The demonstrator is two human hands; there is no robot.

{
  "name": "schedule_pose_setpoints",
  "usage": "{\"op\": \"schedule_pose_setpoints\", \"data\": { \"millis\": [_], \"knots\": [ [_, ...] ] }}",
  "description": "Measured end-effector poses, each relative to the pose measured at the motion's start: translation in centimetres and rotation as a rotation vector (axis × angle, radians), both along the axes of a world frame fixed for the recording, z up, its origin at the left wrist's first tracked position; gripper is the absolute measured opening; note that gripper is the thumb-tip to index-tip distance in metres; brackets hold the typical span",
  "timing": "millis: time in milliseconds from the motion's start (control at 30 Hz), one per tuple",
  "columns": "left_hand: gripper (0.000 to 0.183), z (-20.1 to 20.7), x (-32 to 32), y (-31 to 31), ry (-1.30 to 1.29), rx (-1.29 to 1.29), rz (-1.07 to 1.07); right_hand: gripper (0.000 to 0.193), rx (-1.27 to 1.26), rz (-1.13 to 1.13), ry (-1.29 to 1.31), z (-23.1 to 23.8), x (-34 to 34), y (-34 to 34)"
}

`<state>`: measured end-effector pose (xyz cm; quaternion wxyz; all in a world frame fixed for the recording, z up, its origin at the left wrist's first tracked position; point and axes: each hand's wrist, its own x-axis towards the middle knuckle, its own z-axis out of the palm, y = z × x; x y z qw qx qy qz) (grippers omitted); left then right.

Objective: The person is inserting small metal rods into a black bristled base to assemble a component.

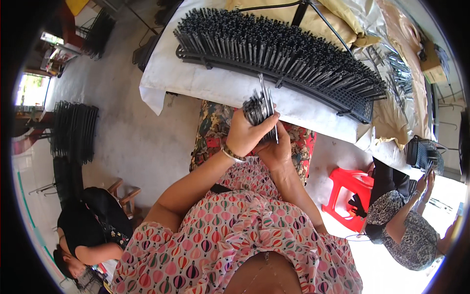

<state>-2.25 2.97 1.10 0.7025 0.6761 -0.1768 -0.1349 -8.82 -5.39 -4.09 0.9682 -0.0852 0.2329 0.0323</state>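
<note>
My left hand, with bracelets at its wrist, is wrapped round a bundle of thin dark rods above my lap. My right hand closes on the lower right side of the same bundle, its fingers partly hidden. A few shiny rods stick up higher than the rest of the bunch. Just beyond my hands, a long black mesh tray on the table is packed with upright dark rods. What the rods are for cannot be told.
The table has a white cover and brown wrapping paper. A red plastic stool stands at the right. One person sits at the right, another at the lower left. Black racks of rods stand at the left.
</note>
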Motion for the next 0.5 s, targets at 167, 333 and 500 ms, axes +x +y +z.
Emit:
{"op": "schedule_pose_setpoints", "data": {
  "millis": [167,333,500],
  "knots": [
    [0.02,0.5,-1.4,-0.4,-0.014,-0.107,-0.066,0.03,0.077,-0.14,0.04,0.7,-0.9,0.3],
    [0.018,-2.3,-1.8,-0.6,0.041,-0.038,-0.075,0.027,0.142,-0.107,0.02,-2.7,-1.4,0.4],
    [0.017,-1.3,-2.0,-0.9,0.01,-0.034,-0.1,0.031,0.19,-0.123,-0.019,-1.6,-1.8,0.1]
  ]
}}
